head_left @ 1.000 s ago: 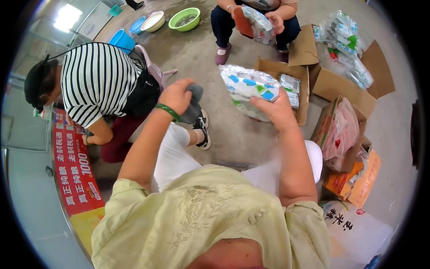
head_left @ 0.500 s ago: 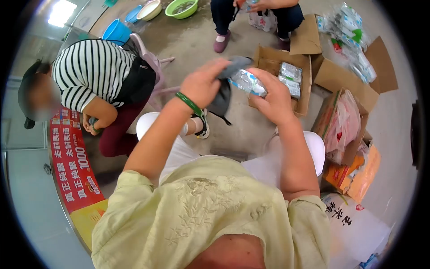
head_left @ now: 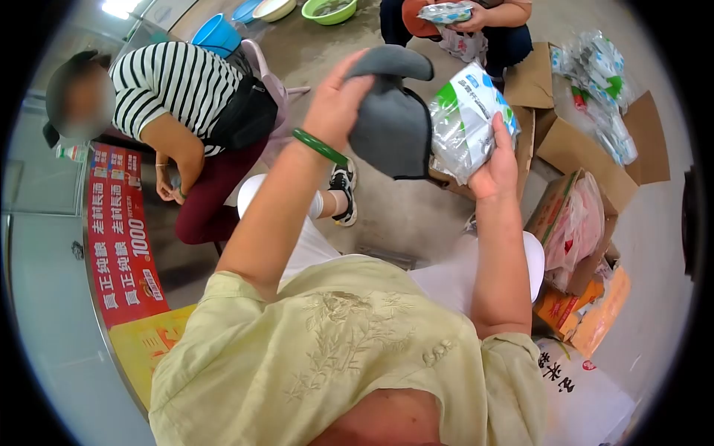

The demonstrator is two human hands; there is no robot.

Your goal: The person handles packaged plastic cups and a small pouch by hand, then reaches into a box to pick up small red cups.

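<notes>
My left hand (head_left: pixel 335 104), with a green bangle on its wrist, grips a dark grey cap (head_left: pixel 387 126) by its upper left part. The cap hangs open-shaped, its curved brim at the top. Just to the right, my right hand (head_left: pixel 497 163) holds a clear plastic packet (head_left: pixel 465 119) with white, green and blue print, the thumb or a finger lying over its right side. Cap and packet are close beside each other; whether they touch is hard to tell.
An open cardboard box (head_left: pixel 524 141) stands behind the packet. More boxes (head_left: pixel 587 152) with plastic packets (head_left: pixel 602 82) and pink bags (head_left: pixel 576 223) are at the right. A person in stripes (head_left: pixel 175 97) sits left; another person's hand (head_left: pixel 472 18) holds a packet. Basins (head_left: pixel 331 11) stand behind.
The cap has been lifted and opened out in my left hand. The packet has come up and apart from it, its printed face now showing. The person opposite now holds a reddish cap and a packet.
</notes>
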